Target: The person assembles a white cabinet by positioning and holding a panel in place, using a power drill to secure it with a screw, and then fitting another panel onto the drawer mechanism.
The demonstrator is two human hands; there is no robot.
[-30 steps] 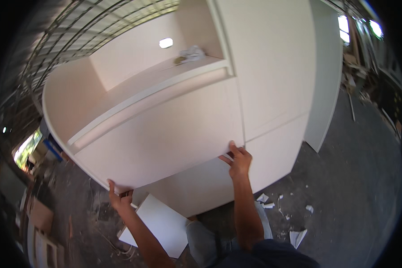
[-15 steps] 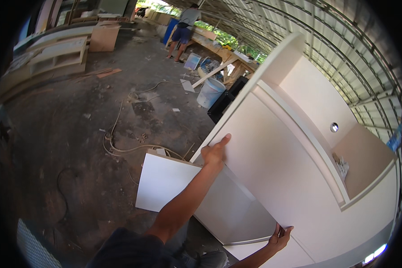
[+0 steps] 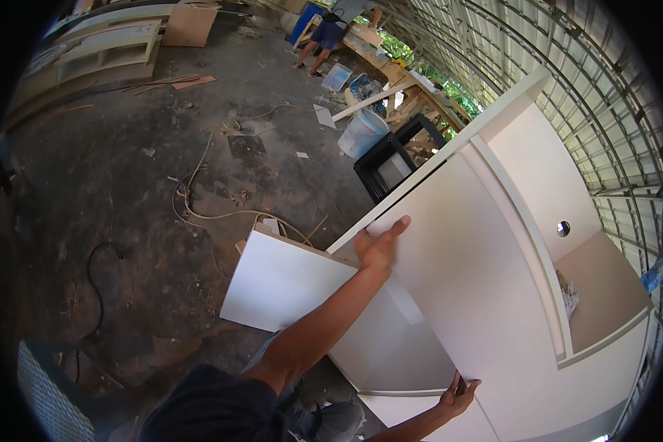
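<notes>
A large white panel [image 3: 471,243] covers the upper front of a white cabinet [image 3: 597,390]. My left hand [image 3: 379,249] grips its left edge, thumb on the face and the other fingers mostly hidden behind. At the panel's lower corner, my right hand [image 3: 458,398] has its fingers closed around the edge. A narrow dark gap shows between the panel's upper left edge and the cabinet side. Below the panel is an open compartment [image 3: 390,353], and a white door or board [image 3: 287,280] juts out to the left of it.
A hose or cable [image 3: 225,215] loops over the stained floor. Beyond the cabinet are a black frame [image 3: 383,166], a white bucket [image 3: 363,132] and a wooden workbench [image 3: 398,72]. Another person [image 3: 330,33] stands at that bench. A textured grey object [image 3: 51,390] is at lower left.
My view has shifted, so the floor and cabinet sit differently in it. Both hands keep their hold on the panel. The dark gap along its upper left edge looks wider.
</notes>
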